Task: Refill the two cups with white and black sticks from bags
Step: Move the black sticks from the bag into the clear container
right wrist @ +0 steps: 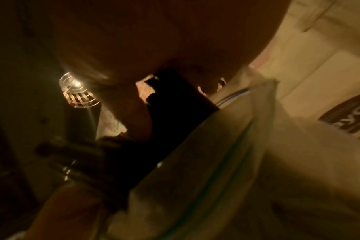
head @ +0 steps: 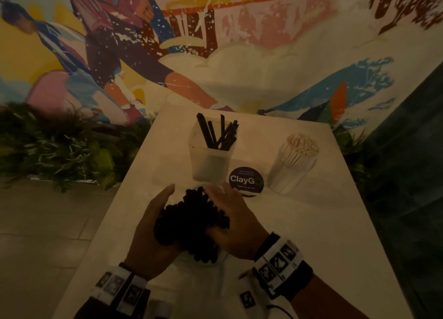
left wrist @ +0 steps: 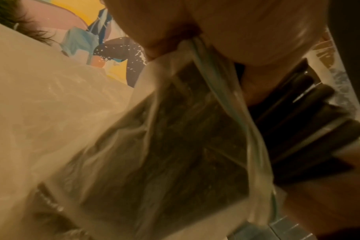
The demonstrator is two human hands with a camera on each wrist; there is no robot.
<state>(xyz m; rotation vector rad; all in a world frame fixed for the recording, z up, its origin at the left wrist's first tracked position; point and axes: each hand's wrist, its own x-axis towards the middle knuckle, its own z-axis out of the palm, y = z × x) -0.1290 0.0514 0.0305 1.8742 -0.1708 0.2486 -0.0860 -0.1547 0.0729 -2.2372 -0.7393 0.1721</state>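
Two hands meet over a thick bundle of black sticks (head: pixel 191 219) near the front of the pale bench (head: pixel 311 234) in the head view. The left hand (head: pixel 153 225) cups the bundle's left side, fingers curled under it and thumb raised. The right hand (head: pixel 233 219) wraps it from the right, fingers over the top and thumb pressed against the near side. Beyond the hands stands a frosted square cup (head: pixel 211 155) with only a few black sticks leaning inside. To its right, well apart, a round clear cup (head: pixel 293 167) is packed with white sticks (head: pixel 302 144). A round dark sticker (head: pixel 245 180) reading "ClayG" lies on the bench between the two cups. A painted mural (head: pixel 215 43) fills the wall behind, with green plants (head: pixel 60 148) along its foot on the left.

The left wrist view shows the left hand (left wrist: pixel 226 32) pinching the crumpled mouth of a clear plastic bag (left wrist: pixel 164 146), which hangs toward the camera. Black sticks (left wrist: pixel 302 116) show side by side at the right, partly outside the plastic.

The right wrist view is dim and blurred. The right hand (right wrist: pixel 154 40) closes round the dark sticks (right wrist: pixel 170 113), with the clear bag (right wrist: pixel 216 162) beneath and the sticker (right wrist: pixel 351 120) at the right edge.
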